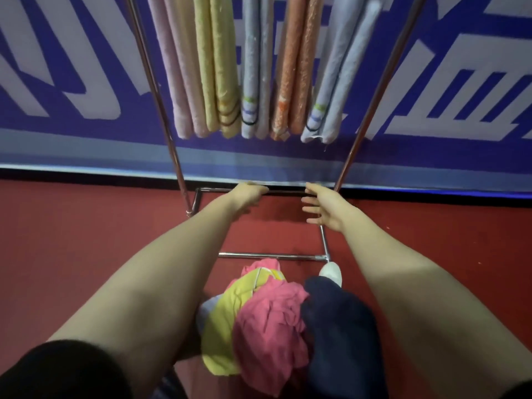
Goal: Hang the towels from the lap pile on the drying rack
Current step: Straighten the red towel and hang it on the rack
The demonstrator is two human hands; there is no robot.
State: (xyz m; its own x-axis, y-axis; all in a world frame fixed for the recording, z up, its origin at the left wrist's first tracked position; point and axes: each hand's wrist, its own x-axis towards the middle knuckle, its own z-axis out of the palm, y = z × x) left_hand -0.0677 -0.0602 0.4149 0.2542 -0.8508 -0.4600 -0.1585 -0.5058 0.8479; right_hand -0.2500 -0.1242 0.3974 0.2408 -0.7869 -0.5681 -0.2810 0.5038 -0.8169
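A crumpled pile lies on my lap: a yellow towel (pixel 221 321), a pink towel (pixel 270 326) and a navy towel (pixel 339 335). Both my arms reach forward over it toward the drying rack (pixel 164 110). My left hand (pixel 249 197) is held out with its fingers loosely bent and holds nothing. My right hand (pixel 322 205) has its fingers spread and is empty too. Several folded towels hang side by side on the rack above: pale pink (pixel 178 82), yellow (pixel 218 76), pale blue (pixel 253 82), orange (pixel 293 79) and another pale blue (pixel 334 87).
The rack's chrome base bars (pixel 270 256) lie on the red floor (pixel 86 240) just beyond my lap. A white shoe tip (pixel 331 272) sits by the base's right corner. A blue and white banner wall (pixel 72 82) stands behind the rack.
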